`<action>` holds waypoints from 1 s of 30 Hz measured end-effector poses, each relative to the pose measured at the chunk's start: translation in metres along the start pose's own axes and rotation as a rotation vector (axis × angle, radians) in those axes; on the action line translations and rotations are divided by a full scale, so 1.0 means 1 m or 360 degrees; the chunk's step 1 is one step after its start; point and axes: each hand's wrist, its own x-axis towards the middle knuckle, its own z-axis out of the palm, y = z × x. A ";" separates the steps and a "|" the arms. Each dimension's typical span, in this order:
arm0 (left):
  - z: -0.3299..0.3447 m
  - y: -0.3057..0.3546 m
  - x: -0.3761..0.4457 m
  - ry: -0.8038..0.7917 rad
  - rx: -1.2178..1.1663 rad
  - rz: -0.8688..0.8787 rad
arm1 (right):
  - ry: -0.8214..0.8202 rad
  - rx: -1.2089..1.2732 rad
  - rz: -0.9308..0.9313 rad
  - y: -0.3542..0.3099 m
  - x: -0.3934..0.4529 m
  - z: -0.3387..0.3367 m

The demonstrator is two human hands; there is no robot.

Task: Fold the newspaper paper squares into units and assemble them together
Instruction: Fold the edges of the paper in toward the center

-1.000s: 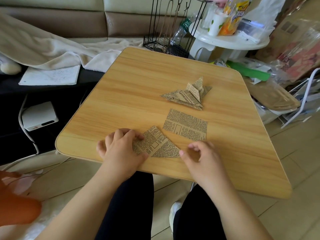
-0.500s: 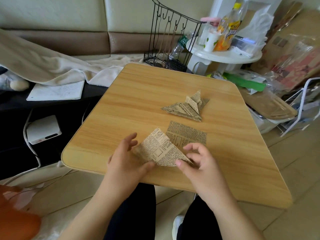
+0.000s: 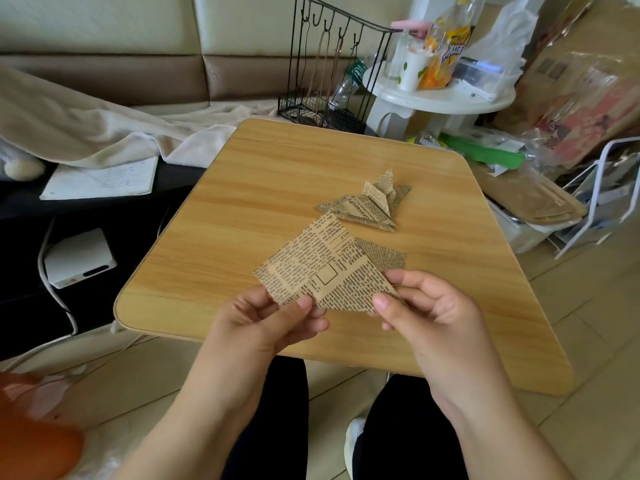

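Observation:
A folded newspaper-print triangle (image 3: 325, 268) is held up above the wooden table (image 3: 242, 209), its apex pointing away from me. My left hand (image 3: 270, 323) pinches its lower left corner between thumb and fingers. My right hand (image 3: 426, 313) pinches the lower right corner. A flat unfolded newspaper square (image 3: 388, 256) lies on the table, partly hidden behind the held triangle. Beyond it lie several folded newspaper units (image 3: 367, 202), stacked together near the table's middle right.
A black wire rack (image 3: 329, 74) stands past the far table edge. A white round side table (image 3: 440, 95) with a bottle and cup is at the back right. Bags and a white frame crowd the right side; a blanket and notebook lie left.
The folded piece lay flat near the front edge under both hands; now both hands have lifted it off the table and hold it up by its lower corners.

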 end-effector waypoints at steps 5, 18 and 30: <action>0.003 0.002 -0.006 0.0086 0.0024 0.0014 | 0.0065 0.0073 0.0034 -0.006 -0.003 0.001; 0.011 0.013 -0.021 -0.0065 -0.0168 -0.0123 | 0.0026 0.0215 0.0189 -0.024 -0.010 0.003; 0.006 0.049 -0.001 -0.0469 0.0492 0.0221 | -0.0154 -0.0213 0.0117 -0.040 -0.012 -0.005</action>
